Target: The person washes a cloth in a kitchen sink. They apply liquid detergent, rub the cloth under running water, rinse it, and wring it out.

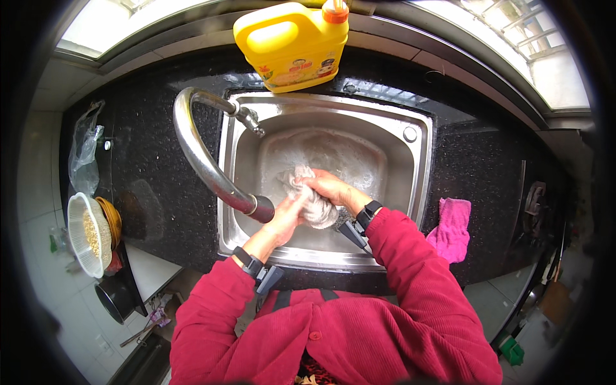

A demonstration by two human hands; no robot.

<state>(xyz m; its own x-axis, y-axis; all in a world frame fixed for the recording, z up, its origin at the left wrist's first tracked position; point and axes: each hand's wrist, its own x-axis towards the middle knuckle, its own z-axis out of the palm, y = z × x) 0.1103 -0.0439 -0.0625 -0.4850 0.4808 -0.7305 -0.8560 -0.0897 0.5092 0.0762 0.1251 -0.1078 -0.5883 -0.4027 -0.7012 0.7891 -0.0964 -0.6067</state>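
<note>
Both my hands are gripping one bunched, wet, whitish cloth (321, 210) over the stainless-steel sink (404, 192). My left hand (285, 222) holds it from the lower left, with part of the grip hidden by the folds. My right hand (332, 187) closes over its upper right side. Below the cloth, cloudy water (327, 144) lies in the basin. The curved metal faucet (192, 147) arches in from the left, and the dark end of its spout is beside my left hand.
A yellow plastic jug (293, 53) stands behind the sink. On the black countertop (159, 168) are a pink cloth (453, 230) at right and a clear plastic bag (86, 159) at far left. A white plastic basket (89, 236) holding grains sits at the left edge.
</note>
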